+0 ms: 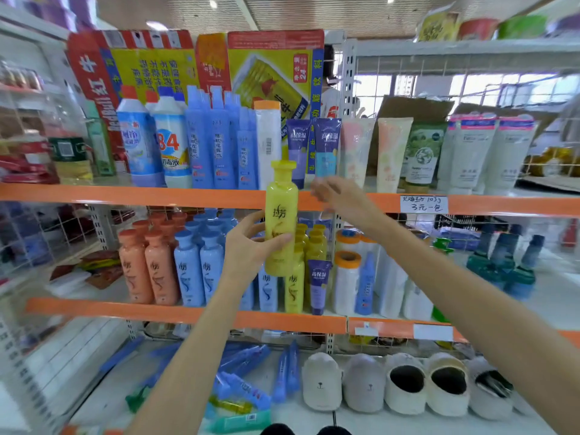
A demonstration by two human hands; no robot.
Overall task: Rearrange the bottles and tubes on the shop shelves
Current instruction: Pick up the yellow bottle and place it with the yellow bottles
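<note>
The yellow bottle (280, 221) is held upright in front of the orange front edge of the upper shelf (125, 193), clear of both shelf boards. It is gripped at its lower body by the left hand (251, 249), fingers and thumb curled round it. The right hand (337, 191) is raised at the same edge, blurred; its grip cannot be told. The bottle is judged rigid, smooth, possibly slippery and moderately heavy if full; a mid-body hold is advised.
</note>
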